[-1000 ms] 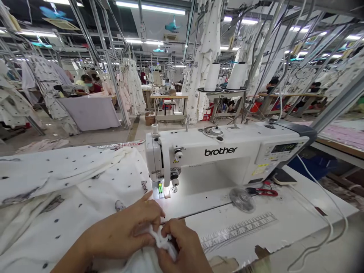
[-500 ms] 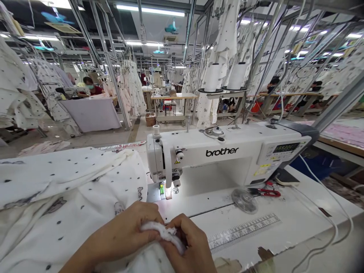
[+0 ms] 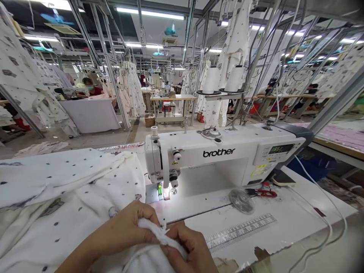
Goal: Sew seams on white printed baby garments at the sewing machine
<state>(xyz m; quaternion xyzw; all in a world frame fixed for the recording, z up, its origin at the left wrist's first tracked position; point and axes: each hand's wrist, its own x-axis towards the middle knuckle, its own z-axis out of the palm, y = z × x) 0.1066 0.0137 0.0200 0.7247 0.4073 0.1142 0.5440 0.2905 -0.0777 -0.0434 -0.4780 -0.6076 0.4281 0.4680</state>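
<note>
My left hand [image 3: 125, 227] and my right hand [image 3: 184, 242] pinch a folded edge of white fabric [image 3: 159, 235] between them, close to the front of the table. The fabric joins a white garment with a small dark print [image 3: 71, 182], which lies heaped to the left. Just ahead of my hands stands a white Brother sewing machine [image 3: 218, 159]. Its lit presser foot [image 3: 159, 191] sits a short way beyond my left hand, with no fabric under it.
A clear round disc [image 3: 241, 201] and red-handled snips [image 3: 261, 193] lie on the white machine table [image 3: 307, 201], which has a printed ruler [image 3: 240, 231]. Thread cones [image 3: 212, 80] stand behind the machine. Garments hang overhead, and a co-worker [image 3: 89, 90] sits far back left.
The fabric between my hands is now drawn out into a longer, flatter fold instead of a bunched wad. The view has shifted slightly.
</note>
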